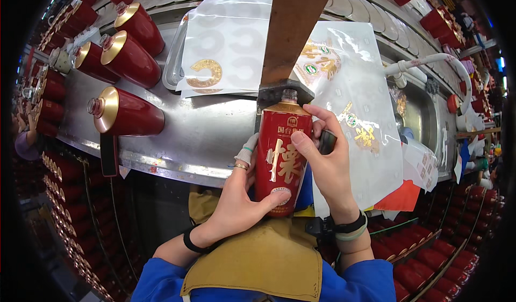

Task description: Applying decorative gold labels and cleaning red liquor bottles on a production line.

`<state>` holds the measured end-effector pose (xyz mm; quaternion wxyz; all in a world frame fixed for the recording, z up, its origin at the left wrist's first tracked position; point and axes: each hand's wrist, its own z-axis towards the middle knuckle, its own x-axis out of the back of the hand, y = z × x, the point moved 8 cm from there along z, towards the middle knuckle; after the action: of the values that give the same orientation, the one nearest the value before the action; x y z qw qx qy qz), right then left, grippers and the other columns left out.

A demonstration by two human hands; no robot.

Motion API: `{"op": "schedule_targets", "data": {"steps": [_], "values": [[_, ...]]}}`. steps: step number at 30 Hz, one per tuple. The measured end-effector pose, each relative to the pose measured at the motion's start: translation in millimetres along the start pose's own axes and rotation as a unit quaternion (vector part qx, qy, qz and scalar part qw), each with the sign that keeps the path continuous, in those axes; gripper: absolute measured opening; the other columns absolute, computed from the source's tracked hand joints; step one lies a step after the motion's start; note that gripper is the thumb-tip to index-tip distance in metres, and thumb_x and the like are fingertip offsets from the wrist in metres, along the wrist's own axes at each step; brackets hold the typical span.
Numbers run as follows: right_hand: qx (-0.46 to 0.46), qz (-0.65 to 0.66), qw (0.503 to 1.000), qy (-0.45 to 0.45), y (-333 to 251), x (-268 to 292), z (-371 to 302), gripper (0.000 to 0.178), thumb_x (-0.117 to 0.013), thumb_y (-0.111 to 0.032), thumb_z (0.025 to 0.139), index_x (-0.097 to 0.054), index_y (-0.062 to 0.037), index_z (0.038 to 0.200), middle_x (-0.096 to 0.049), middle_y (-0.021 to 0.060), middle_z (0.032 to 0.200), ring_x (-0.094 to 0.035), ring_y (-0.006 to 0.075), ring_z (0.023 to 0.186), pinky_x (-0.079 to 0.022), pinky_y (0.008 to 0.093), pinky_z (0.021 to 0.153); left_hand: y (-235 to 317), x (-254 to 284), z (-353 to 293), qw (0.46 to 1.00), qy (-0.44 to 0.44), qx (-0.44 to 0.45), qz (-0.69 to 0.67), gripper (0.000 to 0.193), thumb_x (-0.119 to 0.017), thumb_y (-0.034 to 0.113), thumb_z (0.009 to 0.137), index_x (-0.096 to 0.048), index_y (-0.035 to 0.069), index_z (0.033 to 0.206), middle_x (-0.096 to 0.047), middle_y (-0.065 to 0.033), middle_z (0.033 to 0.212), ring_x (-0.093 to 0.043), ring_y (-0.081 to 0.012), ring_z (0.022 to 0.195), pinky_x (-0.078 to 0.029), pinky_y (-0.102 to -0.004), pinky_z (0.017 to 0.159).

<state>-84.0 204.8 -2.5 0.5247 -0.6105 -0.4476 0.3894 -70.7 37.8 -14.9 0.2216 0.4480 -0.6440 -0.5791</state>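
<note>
Right in front of me stands a red bottle with a gold shoulder, a clear glass neck and gold characters on its face. My left hand is closed round its lower left side, the thumb pressing near a small round pale emblem. A white finger cover shows on that hand's finger. At the bottle's upper right, my right hand rests its thumb and index finger on the red surface. Its other fingers curl round a small black object, mostly hidden in the palm.
Several red bottles with gold shoulders stand at the left on the metal table. Translucent decal sheets lie on both sides of a brown upright post. A sink with a white curved pipe is at the right.
</note>
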Motion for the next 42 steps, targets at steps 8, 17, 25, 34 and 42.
{"op": "schedule_targets", "data": {"steps": [8, 17, 25, 34, 42], "values": [[-0.005, 0.003, 1.000, 0.007, 1, 0, 1, 0.048, -0.080, -0.012, 0.091, -0.060, -0.0029, 0.135, -0.043, -0.0083, 0.086, -0.042, 0.0001, 0.074, -0.035, 0.0168, 0.064, -1, -1, 0, 1.000, -0.001, -0.012, -0.001, 0.103, -0.080, 0.007, 0.088, -0.009, -0.001, 0.163, -0.033, -0.0198, 0.161, -0.040, -0.0272, 0.147, -0.037, -0.0422, 0.121], [0.037, -0.010, 0.999, -0.019, 2, 5, 6, 0.053, -0.084, -0.018, 0.088, -0.062, -0.0019, 0.134, -0.051, -0.0059, 0.084, -0.049, 0.0027, 0.076, -0.041, 0.0186, 0.066, -6, 9, 2, 0.993, -0.018, 0.003, -0.119, 0.100, -0.081, 0.007, 0.089, -0.012, -0.004, 0.161, -0.039, -0.0218, 0.157, -0.047, -0.0270, 0.142, -0.041, -0.0421, 0.118], [0.040, -0.015, 0.999, -0.024, 8, 3, 8, 0.062, -0.086, -0.026, 0.087, -0.060, 0.0029, 0.135, -0.052, -0.0046, 0.084, -0.053, 0.0049, 0.077, -0.046, 0.0198, 0.066, -9, 10, 0, 0.999, -0.030, -0.011, -0.024, 0.101, -0.083, 0.010, 0.088, -0.013, -0.006, 0.159, -0.044, -0.0236, 0.153, -0.050, -0.0271, 0.140, -0.043, -0.0422, 0.118], [0.052, -0.041, 0.997, -0.026, 5, 4, 5, 0.055, -0.080, -0.021, 0.094, -0.058, 0.0006, 0.139, -0.053, -0.0073, 0.083, -0.059, 0.0036, 0.083, -0.048, 0.0195, 0.075, -11, 11, 1, 0.999, -0.035, -0.018, -0.032, 0.099, -0.083, 0.006, 0.087, -0.017, -0.005, 0.160, -0.044, -0.0225, 0.153, -0.049, -0.0253, 0.140, -0.042, -0.0413, 0.118], [0.049, -0.020, 0.998, -0.029, 4, 3, 5, 0.060, -0.083, -0.024, 0.091, -0.058, 0.0021, 0.138, -0.056, -0.0047, 0.085, -0.059, 0.0049, 0.081, -0.048, 0.0195, 0.071, -11, 9, -1, 0.999, -0.036, -0.023, -0.011, 0.105, -0.086, 0.012, 0.085, -0.014, -0.007, 0.159, -0.042, -0.0242, 0.153, -0.048, -0.0274, 0.140, -0.041, -0.0424, 0.119]]}}
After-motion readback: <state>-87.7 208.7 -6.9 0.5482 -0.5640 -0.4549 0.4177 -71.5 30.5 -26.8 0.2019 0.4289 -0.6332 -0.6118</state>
